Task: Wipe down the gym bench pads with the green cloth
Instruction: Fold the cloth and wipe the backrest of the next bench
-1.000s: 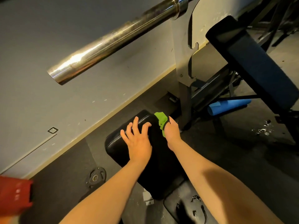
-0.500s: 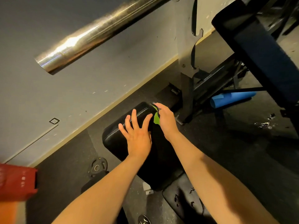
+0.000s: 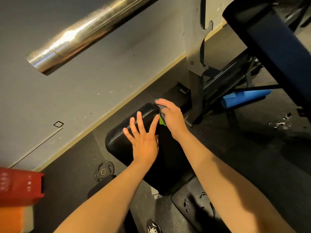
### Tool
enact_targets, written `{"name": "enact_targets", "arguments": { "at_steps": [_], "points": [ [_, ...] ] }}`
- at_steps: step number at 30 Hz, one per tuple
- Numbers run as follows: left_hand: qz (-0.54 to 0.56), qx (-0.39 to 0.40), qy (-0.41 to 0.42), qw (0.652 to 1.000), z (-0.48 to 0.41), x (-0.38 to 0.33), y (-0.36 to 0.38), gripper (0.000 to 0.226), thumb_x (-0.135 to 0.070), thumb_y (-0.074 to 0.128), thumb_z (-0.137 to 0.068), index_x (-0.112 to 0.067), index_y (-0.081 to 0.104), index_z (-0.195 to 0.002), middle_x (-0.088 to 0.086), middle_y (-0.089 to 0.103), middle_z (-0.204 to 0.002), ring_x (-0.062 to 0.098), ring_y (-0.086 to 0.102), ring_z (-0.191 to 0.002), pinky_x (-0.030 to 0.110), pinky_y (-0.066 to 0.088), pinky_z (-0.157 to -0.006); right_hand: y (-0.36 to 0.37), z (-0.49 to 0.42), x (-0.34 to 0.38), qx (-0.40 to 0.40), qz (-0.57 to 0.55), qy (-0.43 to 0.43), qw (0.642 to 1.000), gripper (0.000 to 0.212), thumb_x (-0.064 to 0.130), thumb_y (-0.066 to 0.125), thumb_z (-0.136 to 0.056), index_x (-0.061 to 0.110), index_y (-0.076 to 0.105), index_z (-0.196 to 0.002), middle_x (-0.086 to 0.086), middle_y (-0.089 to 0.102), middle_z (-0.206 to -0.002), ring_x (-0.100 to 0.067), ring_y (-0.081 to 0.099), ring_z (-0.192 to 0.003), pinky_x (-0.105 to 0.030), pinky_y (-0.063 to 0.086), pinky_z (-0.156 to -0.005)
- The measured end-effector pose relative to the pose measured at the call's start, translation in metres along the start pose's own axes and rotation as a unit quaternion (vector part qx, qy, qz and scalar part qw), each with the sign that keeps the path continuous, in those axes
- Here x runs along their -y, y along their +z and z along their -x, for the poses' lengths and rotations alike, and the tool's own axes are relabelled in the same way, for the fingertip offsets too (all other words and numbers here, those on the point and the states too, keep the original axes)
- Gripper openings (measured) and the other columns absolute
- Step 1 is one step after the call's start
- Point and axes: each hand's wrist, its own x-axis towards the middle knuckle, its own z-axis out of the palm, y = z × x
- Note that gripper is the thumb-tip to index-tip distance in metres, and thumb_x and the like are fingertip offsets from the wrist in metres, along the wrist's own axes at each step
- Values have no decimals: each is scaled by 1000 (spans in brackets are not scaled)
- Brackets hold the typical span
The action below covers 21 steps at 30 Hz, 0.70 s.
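Black pad: left hand flat on it, fingers spread; right hand clutching green cloth at far corner.

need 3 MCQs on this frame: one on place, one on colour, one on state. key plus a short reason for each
1. Where is the green cloth?
A. On the floor by the weight plate
B. In the right hand, at the far corner of the black pad
C. Draped over the barbell

2. What colour is the rolled mat?
A. Blue
B. Red
C. Yellow

3. How is the left hand?
A. Fisted round the barbell
B. Pinching the cloth
C. Flat on the pad, fingers spread

Key:
1 B: green shows beneath the right hand's palm at the pad's corner.
2 A: the roll is plainly blue.
3 C: its straight, spread fingers lie on the pad and hold nothing.
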Motion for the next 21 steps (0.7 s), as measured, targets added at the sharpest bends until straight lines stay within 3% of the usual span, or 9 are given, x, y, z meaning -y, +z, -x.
{"name": "enact_targets", "arguments": {
  "at_steps": [4, 9, 13, 15, 17, 21],
  "points": [
    [6, 7, -3, 1000, 1, 0, 0, 84, -32, 64, -95, -43, 8, -157, 15, -18, -164, 42, -20, -149, 60, -25, -109, 10, -4, -8, -12, 20, -27, 999, 37, 18, 39, -102, 35, 64, -123, 17, 54, -136, 2, 48, -124, -22, 39, -105],
    [4, 11, -2, 1000, 1, 1, 1, 88, -33, 64, -96, -44, 1, -157, 13, -22, -164, 41, -27, -148, 59, -28, -108, -5, 13, -48, -39, -10, 79, 996, 35, 25, 38, -103, 37, 61, -127, 12, 55, -133, -3, 48, -124, -21, 39, -95],
    [6, 11, 0, 1000, 2, 0, 3, 90, -33, 64, -96, -43, -2, -158, 13, -26, -163, 39, -33, -145, 58, -30, -107, -12, 27, -69, -59, 16, 124, 990, 38, 24, 35, -105, 32, 58, -135, 5, 52, -140, -12, 45, -133, -31, 36, -109],
    [-2, 6, 5, 1000, 3, -1, 4, 92, -31, 65, -95, -41, -2, -158, 15, -25, -163, 40, -32, -145, 59, -28, -108, -14, 30, -60, -67, 29, 99, 992, 39, 17, 35, -105, 30, 59, -134, 5, 52, -141, -11, 45, -133, -29, 37, -110],
    [-11, 0, 16, 1000, 6, -1, 6, 94, -27, 66, -94, -37, -1, -159, 18, -25, -163, 41, -31, -146, 61, -25, -108, -13, 27, -43, -51, 34, 41, 997, 41, 12, 36, -104, 30, 57, -135, 9, 52, -140, -3, 45, -128, -19, 36, -102],
    [-32, -29, 68, 997, 21, -5, 24, 91, -17, 67, -91, -20, 9, -161, 19, -12, -166, 37, -19, -151, 61, -16, -114, -8, 14, -24, -16, 40, -54, 998, 40, 11, 38, -104, 30, 60, -132, 21, 50, -135, 9, 43, -125, -8, 34, -103]
  ]
}}
